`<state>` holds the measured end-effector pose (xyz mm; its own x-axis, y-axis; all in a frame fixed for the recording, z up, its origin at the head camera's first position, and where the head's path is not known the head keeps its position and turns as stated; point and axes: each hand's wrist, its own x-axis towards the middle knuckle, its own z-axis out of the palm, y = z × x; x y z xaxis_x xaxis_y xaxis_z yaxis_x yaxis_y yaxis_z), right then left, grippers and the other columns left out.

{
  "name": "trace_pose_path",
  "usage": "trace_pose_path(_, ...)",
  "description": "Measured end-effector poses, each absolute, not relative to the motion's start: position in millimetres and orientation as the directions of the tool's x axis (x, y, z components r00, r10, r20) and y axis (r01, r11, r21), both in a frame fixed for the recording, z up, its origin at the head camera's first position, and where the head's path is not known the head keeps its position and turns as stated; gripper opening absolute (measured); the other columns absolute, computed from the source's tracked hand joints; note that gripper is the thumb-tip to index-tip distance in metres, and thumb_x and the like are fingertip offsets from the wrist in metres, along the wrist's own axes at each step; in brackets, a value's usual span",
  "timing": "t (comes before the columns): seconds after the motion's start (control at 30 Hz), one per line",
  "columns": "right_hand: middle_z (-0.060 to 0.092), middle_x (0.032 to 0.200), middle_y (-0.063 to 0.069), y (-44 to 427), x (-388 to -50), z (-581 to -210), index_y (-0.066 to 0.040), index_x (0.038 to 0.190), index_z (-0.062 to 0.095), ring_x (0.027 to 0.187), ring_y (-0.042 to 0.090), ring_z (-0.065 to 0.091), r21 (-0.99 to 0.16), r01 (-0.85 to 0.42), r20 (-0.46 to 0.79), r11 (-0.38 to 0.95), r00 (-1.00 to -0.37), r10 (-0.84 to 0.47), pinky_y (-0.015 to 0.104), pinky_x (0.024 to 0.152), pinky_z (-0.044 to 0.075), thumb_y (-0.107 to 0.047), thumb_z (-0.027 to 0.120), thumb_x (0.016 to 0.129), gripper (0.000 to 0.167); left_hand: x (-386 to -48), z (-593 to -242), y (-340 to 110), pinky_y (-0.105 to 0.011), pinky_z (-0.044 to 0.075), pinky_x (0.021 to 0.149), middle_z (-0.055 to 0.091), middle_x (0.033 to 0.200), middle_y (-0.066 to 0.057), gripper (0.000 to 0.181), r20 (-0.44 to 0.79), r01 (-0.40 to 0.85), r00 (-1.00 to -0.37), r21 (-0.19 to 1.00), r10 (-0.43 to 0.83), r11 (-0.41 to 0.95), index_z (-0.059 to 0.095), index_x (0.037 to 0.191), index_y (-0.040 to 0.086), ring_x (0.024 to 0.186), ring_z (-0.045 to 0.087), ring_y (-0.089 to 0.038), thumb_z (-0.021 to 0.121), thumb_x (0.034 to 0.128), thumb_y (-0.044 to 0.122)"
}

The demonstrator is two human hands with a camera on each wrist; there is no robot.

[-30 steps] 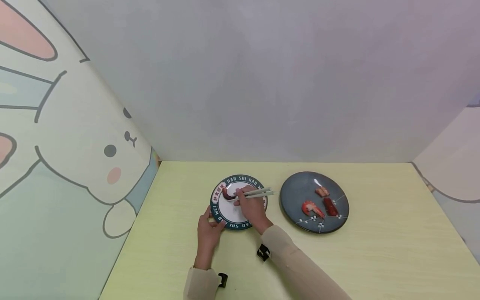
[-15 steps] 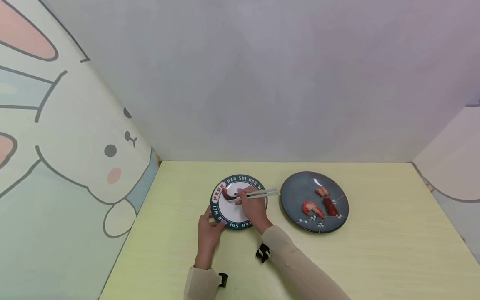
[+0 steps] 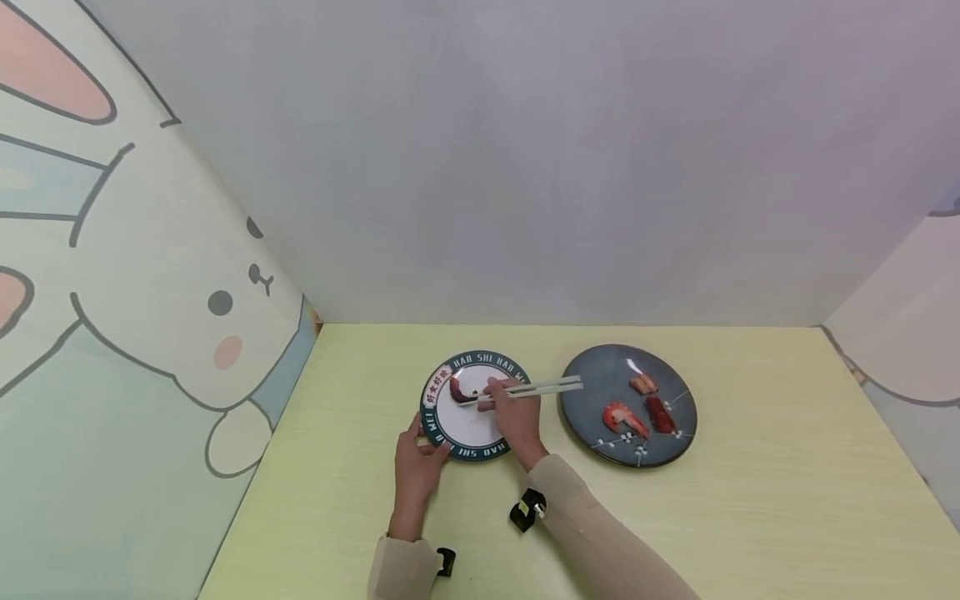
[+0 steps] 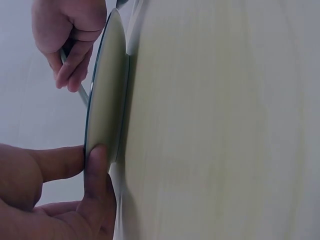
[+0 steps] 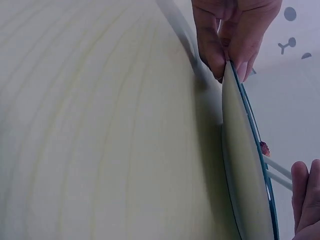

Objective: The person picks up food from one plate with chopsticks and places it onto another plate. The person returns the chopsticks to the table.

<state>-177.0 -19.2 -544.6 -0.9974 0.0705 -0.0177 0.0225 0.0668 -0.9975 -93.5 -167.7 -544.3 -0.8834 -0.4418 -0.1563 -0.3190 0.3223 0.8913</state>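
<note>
My left hand pinches the near-left rim of a small white plate with a dark green lettered border. Thumb and fingers lie on opposite faces of that rim in the left wrist view. A pair of pale chopsticks is held by my right hand over the plate's right side. Their tips meet a dark red, curved piece of food on the plate; whether they pinch it cannot be told. In the right wrist view a bit of that food shows above the rim, beside the tips.
Right of the white plate stands a larger grey-blue plate with painted blossoms. On it lie a shrimp, a dark red oblong piece and a small pinkish-brown piece. A grey wall rises behind the pale yellow table.
My right hand and the chopsticks have shifted right, and the curved dark red piece has moved slightly right on the plate. My left hand keeps its place on the rim.
</note>
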Motion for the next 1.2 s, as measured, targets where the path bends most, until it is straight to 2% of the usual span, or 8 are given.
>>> trace_pose_path(0.13,0.078,0.089,0.016,-17.6,-176.3,-546.7,0.007,0.1,0.078,0.073,0.023,0.079,-0.997,0.074,-0.073,0.013,-0.992,0.099,0.041,0.088,0.062,-0.014,0.064,0.106,0.026,-93.8,-545.2,-167.4,-0.025,0.056,0.067,0.053,0.13,-0.025,0.077,-0.176,-0.343,-0.876,0.882,-0.45,0.323,0.036,0.159,-0.009,0.093,0.066,-0.025,0.073,0.0917,-0.007)
trace_pose_path(0.4,0.079,0.091,0.016,-14.4,-175.2,-546.6,0.005,0.102,0.078,0.075,0.021,0.079,-0.987,0.148,-0.154,-0.062,-0.982,0.106,0.038,0.092,0.061,-0.017,0.064,0.106,0.027,-94.3,-546.9,-168.4,-0.027,0.056,0.068,0.053,0.13,-0.025,0.077,-0.174,-0.342,-0.875,0.882,-0.452,0.324,0.036,0.159,-0.009,0.093,0.066,-0.026,0.073,0.0917,-0.006)
trace_pose_path(0.5,0.079,0.093,0.016,-13.2,-174.7,-545.4,0.006,0.104,0.078,0.076,0.02,0.08,-0.982,0.16,-0.17,-0.096,-0.98,0.101,0.039,0.098,0.058,-0.018,0.064,0.107,0.028,-94.0,-547.0,-168.7,-0.028,0.057,0.069,0.053,0.13,-0.026,0.077,-0.172,-0.339,-0.876,0.883,-0.45,0.324,0.036,0.159,-0.009,0.093,0.065,-0.026,0.073,0.0917,-0.006)
trace_pose_path(0.77,0.079,0.096,0.018,-7.4,-173.7,-539.6,0.009,0.106,0.076,0.075,0.018,0.079,-0.974,0.166,-0.182,-0.152,-0.978,0.098,0.043,0.106,0.054,-0.02,0.062,0.108,0.032,-93.0,-547.3,-169.0,-0.027,0.056,0.067,0.053,0.13,-0.026,0.077,-0.163,-0.328,-0.88,0.887,-0.445,0.324,0.036,0.159,-0.009,0.092,0.065,-0.025,0.073,0.0917,-0.006)
trace_pose_path(1.07,0.079,0.091,0.019,0.8,-172.0,-532.1,0.014,0.108,0.073,0.072,0.017,0.078,-0.969,0.139,-0.165,-0.202,-0.979,0.119,0.049,0.112,0.047,-0.02,0.061,0.108,0.036,-92.6,-548.0,-169.2,-0.025,0.055,0.066,0.053,0.129,-0.025,0.078,-0.159,-0.325,-0.882,0.887,-0.443,0.328,0.035,0.159,-0.01,0.091,0.065,-0.024,0.073,0.0914,-0.006)
trace_pose_path(1.2,0.078,0.094,0.023,3.5,-172.0,-529.3,0.014,0.106,0.074,0.07,0.015,0.078,-0.966,0.126,-0.156,-0.224,-0.98,0.121,0.043,0.109,0.051,-0.018,0.061,0.108,0.035,-92.7,-548.0,-169.0,-0.026,0.055,0.066,0.053,0.13,-0.026,0.077,-0.157,-0.322,-0.883,0.889,-0.443,0.327,0.035,0.159,-0.01,0.091,0.065,-0.024,0.073,0.0916,-0.006)
